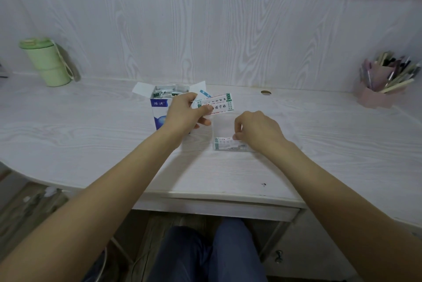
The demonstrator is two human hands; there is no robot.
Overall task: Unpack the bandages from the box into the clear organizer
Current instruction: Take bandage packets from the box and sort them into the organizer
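A blue and white bandage box (159, 108) stands open on the desk, its flaps up and several wrapped bandages showing inside. My left hand (185, 112) is in front of the box and pinches a few wrapped bandages (220, 104) that fan out to the right. The clear organizer (225, 128) sits right of the box, hard to see against the desk. A small stack of bandages (225, 143) lies in its near end. My right hand (258, 131) reaches into the organizer, fingers curled, fingertips touching that stack.
A green lidded cup (49, 62) stands at the back left by the wall. A pink holder full of pens (383, 83) stands at the back right. A small brown round object (266, 92) lies behind the organizer. The desk edge (205, 195) runs above my knees.
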